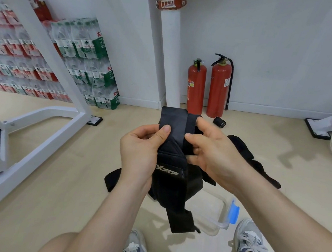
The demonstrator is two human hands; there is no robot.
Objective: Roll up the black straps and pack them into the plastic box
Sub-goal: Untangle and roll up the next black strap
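I hold a black strap (173, 158) with a silver logo upright in front of me. My left hand (141, 149) pinches its left edge with the thumb on the front. My right hand (211, 150) grips the folded upper part from the right, fingers curled round it. The strap's tail hangs down to about knee height. More black straps (258, 166) lie in a heap on the floor behind my right hand. A rolled black strap (219, 122) lies on the floor near the wall. The clear plastic box (221, 211) with a blue clip sits on the floor below my hands.
Two red fire extinguishers (208, 89) stand against the wall beside a white pipe (171, 56). A white metal frame (47, 119) crosses the left side, with stacked packs of bottled water (86, 58) behind it. My shoes (249, 239) are at the bottom edge.
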